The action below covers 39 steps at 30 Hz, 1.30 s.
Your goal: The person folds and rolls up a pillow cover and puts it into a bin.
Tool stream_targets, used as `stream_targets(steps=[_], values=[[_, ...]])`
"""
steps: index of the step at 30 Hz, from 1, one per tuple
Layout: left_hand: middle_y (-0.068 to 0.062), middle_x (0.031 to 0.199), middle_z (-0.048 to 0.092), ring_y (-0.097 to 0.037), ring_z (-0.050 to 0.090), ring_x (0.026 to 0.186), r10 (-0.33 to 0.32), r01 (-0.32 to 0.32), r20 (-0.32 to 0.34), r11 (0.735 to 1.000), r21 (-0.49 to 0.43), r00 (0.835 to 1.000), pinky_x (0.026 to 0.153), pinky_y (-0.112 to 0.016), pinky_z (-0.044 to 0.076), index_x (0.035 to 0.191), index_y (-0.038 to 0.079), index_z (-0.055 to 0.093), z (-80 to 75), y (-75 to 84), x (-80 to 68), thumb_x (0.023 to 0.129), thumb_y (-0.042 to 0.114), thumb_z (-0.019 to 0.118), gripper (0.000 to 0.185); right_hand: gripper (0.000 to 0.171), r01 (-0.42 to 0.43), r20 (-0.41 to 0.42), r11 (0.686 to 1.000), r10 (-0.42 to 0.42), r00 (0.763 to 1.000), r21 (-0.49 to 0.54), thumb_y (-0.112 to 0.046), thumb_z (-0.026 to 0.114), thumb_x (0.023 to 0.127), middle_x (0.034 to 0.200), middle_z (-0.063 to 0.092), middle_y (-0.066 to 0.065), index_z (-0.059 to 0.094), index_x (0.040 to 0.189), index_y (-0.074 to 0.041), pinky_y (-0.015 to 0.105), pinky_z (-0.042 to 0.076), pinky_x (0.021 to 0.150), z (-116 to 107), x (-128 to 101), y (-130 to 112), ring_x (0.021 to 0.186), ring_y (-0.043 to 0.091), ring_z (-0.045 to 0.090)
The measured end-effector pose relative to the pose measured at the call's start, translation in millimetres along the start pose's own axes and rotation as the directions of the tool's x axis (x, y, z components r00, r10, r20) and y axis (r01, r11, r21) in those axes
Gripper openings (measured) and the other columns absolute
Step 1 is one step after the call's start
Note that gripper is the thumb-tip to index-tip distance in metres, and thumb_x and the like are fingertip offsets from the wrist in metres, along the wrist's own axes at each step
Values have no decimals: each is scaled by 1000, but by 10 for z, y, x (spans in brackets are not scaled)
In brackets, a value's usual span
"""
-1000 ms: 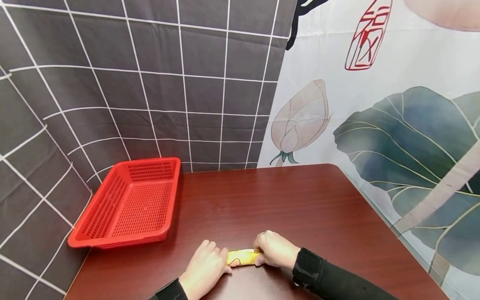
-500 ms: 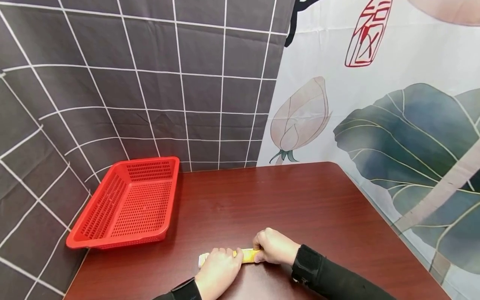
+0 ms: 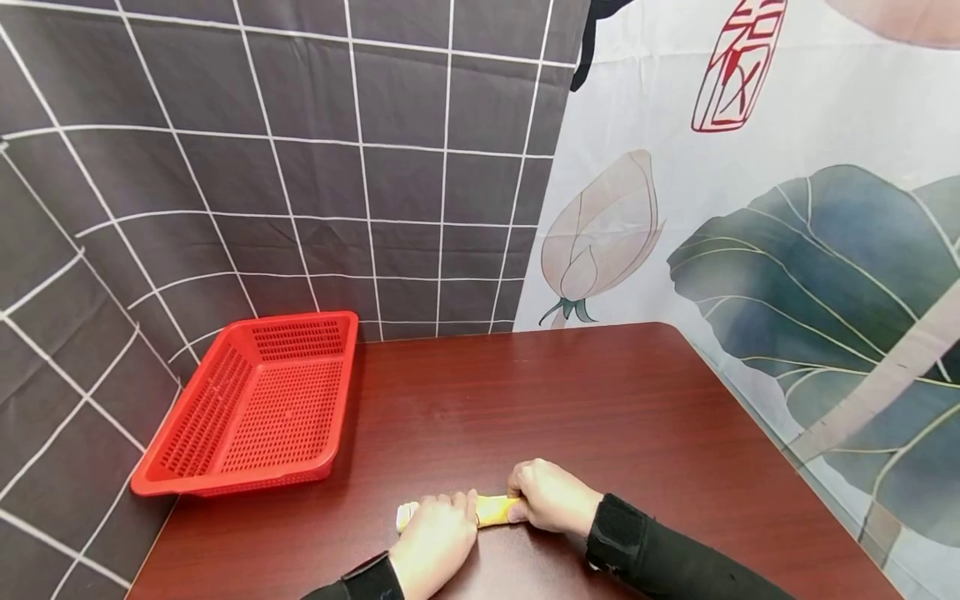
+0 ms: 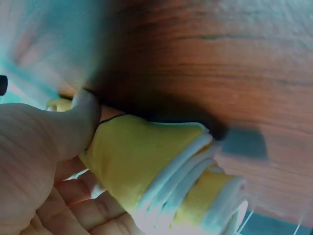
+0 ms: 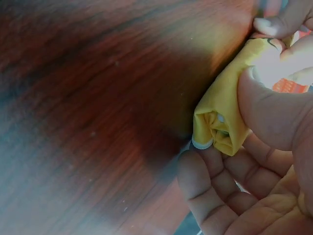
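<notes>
A rolled yellow cloth with white edging (image 3: 491,509) lies on the dark red-brown table (image 3: 540,400) near its front edge. My left hand (image 3: 437,542) grips the roll's left part, thumb and fingers curled round it; the roll (image 4: 161,169) shows layered white edges in the left wrist view. My right hand (image 3: 551,497) grips the roll's right end (image 5: 220,120), thumb on top and fingers beneath. The white left tip of the roll (image 3: 406,514) sticks out past my left hand.
A red perforated plastic basket (image 3: 255,406) with nothing in it stands at the table's back left corner, against a grey gridded cloth wall. A printed lotus curtain (image 3: 750,233) hangs along the right edge.
My left hand has slid rightward along the roll, closer to the right hand, so the roll's white left tip now shows. The right hand has stayed in place.
</notes>
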State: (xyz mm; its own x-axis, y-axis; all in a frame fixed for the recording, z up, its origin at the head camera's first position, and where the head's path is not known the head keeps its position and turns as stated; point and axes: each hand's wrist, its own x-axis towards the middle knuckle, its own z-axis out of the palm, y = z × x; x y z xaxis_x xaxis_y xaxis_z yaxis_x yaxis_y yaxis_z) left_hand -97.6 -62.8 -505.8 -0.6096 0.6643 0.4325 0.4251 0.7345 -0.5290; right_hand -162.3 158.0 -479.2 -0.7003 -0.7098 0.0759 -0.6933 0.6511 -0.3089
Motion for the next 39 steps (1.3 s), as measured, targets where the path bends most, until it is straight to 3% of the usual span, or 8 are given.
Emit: stream_targets(steps=[7, 10, 17, 22, 26, 31, 33, 39], values=[[6, 63, 55, -10, 51, 52, 31, -31, 0, 998, -56, 1000, 47, -28, 39, 82, 18, 76, 5, -54, 41, 82, 28, 73, 10, 34, 62, -10, 998, -62, 998, 21, -26, 89, 84, 69, 46, -14, 58, 71, -18, 15, 35, 60, 5, -37, 65, 63, -2, 37], [7, 61, 53, -9, 51, 51, 57, -55, 21, 996, -69, 998, 47, -28, 40, 71, 23, 67, 7, -91, 70, 80, 27, 75, 12, 30, 68, -14, 997, -67, 998, 33, -26, 88, 86, 73, 50, -13, 60, 76, -18, 16, 38, 63, -4, -67, 82, 67, -2, 39], [8, 61, 55, -9, 53, 53, 87, -72, 64, 976, -207, 994, 48, -27, 42, 70, 24, 67, -36, -197, 41, 81, 24, 79, 17, 20, 54, -11, 994, -53, 999, 94, -29, 84, 92, 85, 60, -13, 66, 92, -19, 18, 43, 70, -49, -186, 87, 74, -3, 45], [7, 60, 61, -12, 56, 51, -4, 64, 149, 912, -404, 989, 47, -30, 43, 66, 23, 66, -121, -294, -40, 84, 27, 81, 23, 22, 23, -10, 989, -22, 1000, 144, -30, 84, 92, 89, 64, -11, 68, 101, -19, 19, 45, 70, -88, -277, 134, 76, -3, 49], [8, 58, 58, -10, 52, 50, -81, 187, 221, 834, -519, 972, 47, -32, 40, 63, 23, 61, -219, -459, -134, 82, 30, 85, 31, 22, 7, -11, 985, -5, 1000, 174, -31, 83, 93, 94, 70, -8, 69, 103, -17, 20, 51, 73, -103, -340, 190, 81, -2, 59], [20, 56, 37, 0, 32, 52, -221, 292, 191, 762, -578, 956, 48, -23, 31, 59, 28, 45, -382, -752, -269, 77, 25, 86, 45, 20, 8, -32, 983, -3, 999, 184, -30, 82, 94, 93, 70, -9, 68, 99, -18, 20, 51, 72, -98, -429, 291, 79, -2, 59], [22, 57, 34, 2, 31, 53, -282, 340, 189, 756, -559, 940, 49, -20, 30, 60, 30, 44, -477, -913, -294, 77, 25, 85, 45, 19, -5, -42, 985, 13, 999, 173, -30, 83, 93, 91, 69, -10, 68, 98, -18, 20, 50, 71, -102, -458, 339, 77, -2, 57], [15, 57, 46, -2, 44, 53, -431, 484, 220, 789, -378, 875, 45, -26, 36, 64, 34, 52, -761, -1536, -310, 84, 33, 82, 35, 19, -39, -66, 986, 50, 997, 159, -31, 82, 94, 89, 67, -11, 69, 98, -18, 22, 49, 70, -139, -501, 444, 76, -2, 55]])
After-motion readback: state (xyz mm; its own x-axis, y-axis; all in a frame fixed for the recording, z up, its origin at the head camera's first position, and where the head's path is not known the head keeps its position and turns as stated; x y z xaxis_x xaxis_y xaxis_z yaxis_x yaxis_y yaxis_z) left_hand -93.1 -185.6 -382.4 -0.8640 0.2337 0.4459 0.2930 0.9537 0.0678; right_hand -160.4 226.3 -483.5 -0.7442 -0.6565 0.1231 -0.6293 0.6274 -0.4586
